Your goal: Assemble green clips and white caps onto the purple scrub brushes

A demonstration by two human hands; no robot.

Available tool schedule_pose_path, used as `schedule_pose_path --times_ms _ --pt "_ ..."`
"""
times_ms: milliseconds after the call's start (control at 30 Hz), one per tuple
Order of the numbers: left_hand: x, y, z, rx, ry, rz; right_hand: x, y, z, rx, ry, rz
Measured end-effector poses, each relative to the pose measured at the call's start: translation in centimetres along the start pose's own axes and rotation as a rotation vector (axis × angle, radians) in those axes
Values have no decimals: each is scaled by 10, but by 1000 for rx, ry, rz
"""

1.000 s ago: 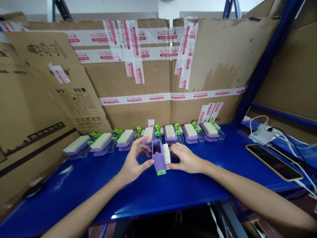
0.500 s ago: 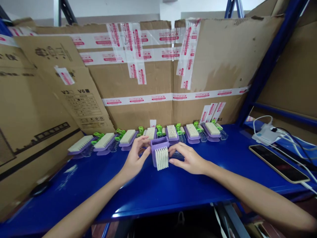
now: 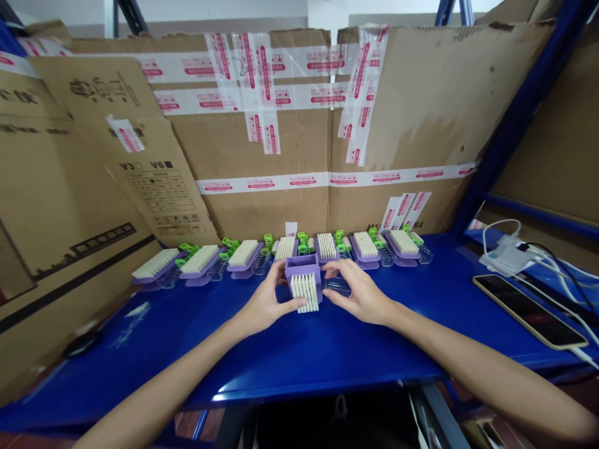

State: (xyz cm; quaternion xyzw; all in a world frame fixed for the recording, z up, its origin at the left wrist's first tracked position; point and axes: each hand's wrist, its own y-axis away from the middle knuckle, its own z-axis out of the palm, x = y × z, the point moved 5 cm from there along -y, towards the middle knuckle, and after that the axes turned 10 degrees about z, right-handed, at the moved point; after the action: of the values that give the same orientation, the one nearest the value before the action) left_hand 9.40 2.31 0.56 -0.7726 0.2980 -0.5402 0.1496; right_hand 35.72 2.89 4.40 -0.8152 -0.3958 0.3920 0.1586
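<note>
Both my hands hold a purple brush (image 3: 304,280) with white bristles that face me, just above the blue table (image 3: 299,355). My left hand (image 3: 266,302) grips its left side, thumb near the bristles. My right hand (image 3: 358,293) grips the right side, and under its fingers lies a clear plastic piece (image 3: 337,285). Behind them a row of several purple brushes (image 3: 243,254) with green and clear parts lies bristles up along the cardboard.
Taped cardboard sheets (image 3: 290,125) wall the back and left. At the right lie a phone (image 3: 528,310) and a white charger (image 3: 508,254) with cables. A dark round object (image 3: 80,343) sits at the left. A blue rack post (image 3: 515,112) rises at the right.
The brush has been turned from lying on its side with bristles to the right to standing with bristles towards me. Both hands moved slightly away from me with it.
</note>
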Motion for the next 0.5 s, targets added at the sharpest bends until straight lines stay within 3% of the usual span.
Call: schedule_pose_path --times_ms 167,367,500 --pt "5 0 -4 52 -30 98 -5 2 -2 29 -12 -42" --pt "27 2 -16 233 -205 398 -15 3 -2 -32 72 -79" --pt "38 5 -16 201 -433 414 -15 4 0 -93 119 -83"
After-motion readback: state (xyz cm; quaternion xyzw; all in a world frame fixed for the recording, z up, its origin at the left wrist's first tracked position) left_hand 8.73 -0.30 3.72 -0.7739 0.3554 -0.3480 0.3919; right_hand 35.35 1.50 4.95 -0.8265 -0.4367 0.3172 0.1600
